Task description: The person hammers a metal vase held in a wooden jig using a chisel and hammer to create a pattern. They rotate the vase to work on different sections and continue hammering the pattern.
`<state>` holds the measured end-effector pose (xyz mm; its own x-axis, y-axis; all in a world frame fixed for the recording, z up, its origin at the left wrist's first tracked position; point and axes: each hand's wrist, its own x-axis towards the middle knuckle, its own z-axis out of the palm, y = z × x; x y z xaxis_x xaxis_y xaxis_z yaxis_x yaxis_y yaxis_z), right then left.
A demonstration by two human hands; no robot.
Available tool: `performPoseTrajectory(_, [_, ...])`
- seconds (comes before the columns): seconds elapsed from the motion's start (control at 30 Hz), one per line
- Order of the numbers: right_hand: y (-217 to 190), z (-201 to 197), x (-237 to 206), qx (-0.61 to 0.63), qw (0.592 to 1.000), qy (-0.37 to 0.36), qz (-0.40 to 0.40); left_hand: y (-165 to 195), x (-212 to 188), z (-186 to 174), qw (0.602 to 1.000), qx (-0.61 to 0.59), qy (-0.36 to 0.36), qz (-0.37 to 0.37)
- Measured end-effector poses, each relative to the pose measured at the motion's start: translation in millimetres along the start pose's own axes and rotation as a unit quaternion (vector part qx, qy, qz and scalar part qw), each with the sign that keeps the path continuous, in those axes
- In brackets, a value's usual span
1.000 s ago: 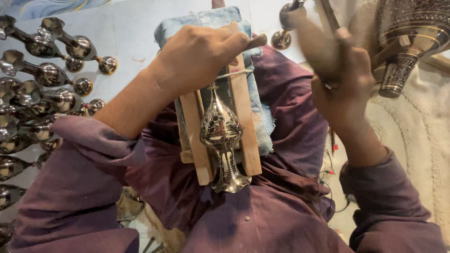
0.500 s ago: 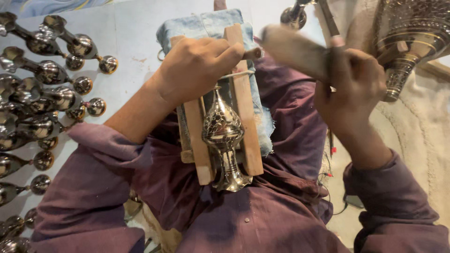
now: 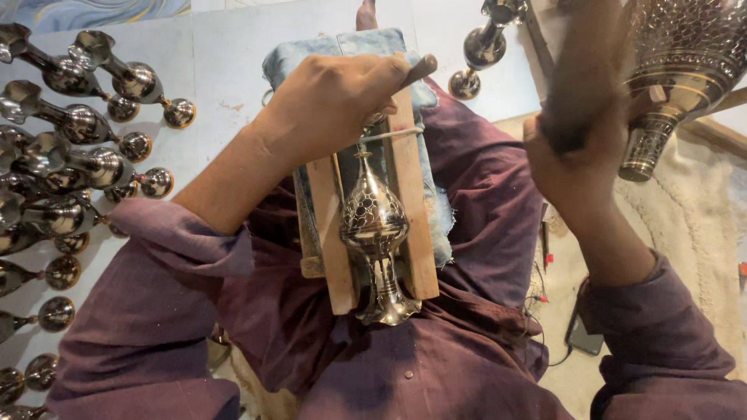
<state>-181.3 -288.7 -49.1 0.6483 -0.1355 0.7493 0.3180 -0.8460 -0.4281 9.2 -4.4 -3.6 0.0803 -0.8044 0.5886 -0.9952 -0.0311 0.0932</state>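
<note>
A shiny, pierced metal goblet-shaped piece [image 3: 375,241] lies between two wooden slats [image 3: 411,225] on my lap, over a folded denim cloth [image 3: 311,54]. My left hand [image 3: 334,105] is closed around a thin punch tool [image 3: 419,70] whose tip rests at the upper end of the metal piece. My right hand [image 3: 580,155] is raised to the right, gripping a blurred wooden mallet [image 3: 572,70] that points up.
Several similar metal pieces [image 3: 70,155] lie in rows on the pale floor at the left. Another one [image 3: 482,47] lies beyond the cloth. A large pierced brass vessel [image 3: 677,70] stands at the upper right on a cream rug. A phone [image 3: 583,334] lies by my right knee.
My right hand has swung the mallet from pointing left over the punch to upright and further right. The left hand stays on the punch.
</note>
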Motion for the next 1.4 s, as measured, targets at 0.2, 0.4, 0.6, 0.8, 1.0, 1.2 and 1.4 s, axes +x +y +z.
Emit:
performPoseTrajectory(0.2, [-5,-5,10,-0.060,0.997,-0.040,-0.017,4,-4,-1,0.999,0.036,-0.001,-0.015])
performPoseTrajectory(0.4, [-26,-9,28,-0.163,0.980,-0.051,-0.099,16,-16,1,0.997,0.063,0.035,-0.029])
performPoseTrajectory(0.6, [-31,-20,38,-0.138,0.982,-0.076,-0.105,14,-22,11,0.996,0.073,0.052,-0.025])
performPoseTrajectory(0.8, [-14,-19,24,-0.290,0.939,-0.093,-0.161,16,-34,18,0.994,0.076,0.080,0.016])
performPoseTrajectory(1.0, [0,-31,27,-0.178,0.969,-0.094,-0.145,7,-28,16,0.994,0.002,0.095,-0.056])
performPoseTrajectory(1.2, [0,-32,45,-0.141,0.980,-0.109,-0.092,5,-20,9,0.996,-0.021,0.079,-0.040])
performPoseTrajectory(1.4, [-10,-32,66,-0.339,0.894,-0.105,-0.275,5,-21,13,0.996,-0.006,0.079,-0.039])
